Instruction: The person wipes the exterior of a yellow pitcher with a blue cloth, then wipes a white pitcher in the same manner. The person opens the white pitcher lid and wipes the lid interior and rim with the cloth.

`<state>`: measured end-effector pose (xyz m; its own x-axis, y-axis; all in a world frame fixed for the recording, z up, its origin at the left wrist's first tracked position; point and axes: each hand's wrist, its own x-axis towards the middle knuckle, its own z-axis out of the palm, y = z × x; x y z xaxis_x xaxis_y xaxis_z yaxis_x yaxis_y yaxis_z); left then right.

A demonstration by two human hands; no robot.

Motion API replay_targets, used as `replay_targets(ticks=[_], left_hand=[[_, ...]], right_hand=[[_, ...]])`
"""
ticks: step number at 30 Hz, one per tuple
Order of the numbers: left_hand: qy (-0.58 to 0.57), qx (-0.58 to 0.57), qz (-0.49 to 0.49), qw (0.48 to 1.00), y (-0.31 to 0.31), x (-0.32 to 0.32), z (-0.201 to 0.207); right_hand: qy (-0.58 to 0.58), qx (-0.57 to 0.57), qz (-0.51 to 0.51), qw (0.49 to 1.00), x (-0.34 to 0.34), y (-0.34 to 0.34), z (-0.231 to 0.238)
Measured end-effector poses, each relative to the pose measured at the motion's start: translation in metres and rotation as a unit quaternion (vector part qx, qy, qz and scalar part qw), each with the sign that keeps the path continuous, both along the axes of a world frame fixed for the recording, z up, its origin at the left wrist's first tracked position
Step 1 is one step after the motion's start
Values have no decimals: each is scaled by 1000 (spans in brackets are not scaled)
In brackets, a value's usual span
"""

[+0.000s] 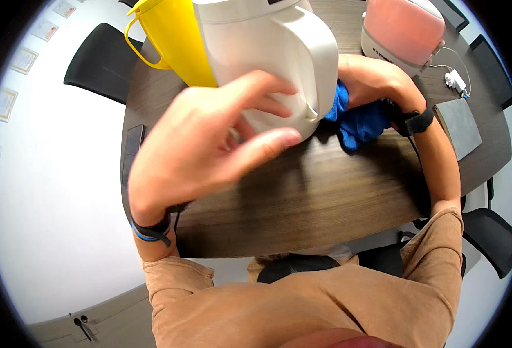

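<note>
A large white jug (pixel 241 49) with a wide side handle (pixel 320 52) stands on the table in front of me. My left hand (pixel 209 139), slightly blurred, is in front of the jug's lower body with its thumb and fingers apart and nothing in it. Whether its fingertips touch the jug I cannot tell. Beyond the handle, at the jug's right side, my right hand (pixel 369 78) holds a blue cloth (pixel 363 124). The jug hides most of that hand's fingers, and the cloth hangs down to the tabletop.
Close behind the jug to the left is a yellow pitcher (pixel 177 40). A pink and white appliance (pixel 404 29) stands at the far right, near a white plug with cable (pixel 455 81). A grey notebook (pixel 459 127) and a dark phone (pixel 134 139) lie on the wooden table (pixel 279 214).
</note>
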<state>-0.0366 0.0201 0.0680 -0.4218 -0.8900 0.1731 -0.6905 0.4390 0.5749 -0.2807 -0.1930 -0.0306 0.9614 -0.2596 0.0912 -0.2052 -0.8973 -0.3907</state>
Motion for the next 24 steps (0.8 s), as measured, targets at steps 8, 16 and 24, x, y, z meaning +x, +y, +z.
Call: replay_targets(ticks=[8, 16, 24], left_hand=[[125, 64, -103, 985, -8, -4, -25], [141, 145, -312, 928, -30, 52, -24], [76, 143, -291, 943, -21, 112, -4]], right_hand=[[61, 20, -38, 997, 3, 8, 11], [29, 43, 3, 999, -2, 4, 13], [-21, 152, 60, 986, 13, 14, 8]])
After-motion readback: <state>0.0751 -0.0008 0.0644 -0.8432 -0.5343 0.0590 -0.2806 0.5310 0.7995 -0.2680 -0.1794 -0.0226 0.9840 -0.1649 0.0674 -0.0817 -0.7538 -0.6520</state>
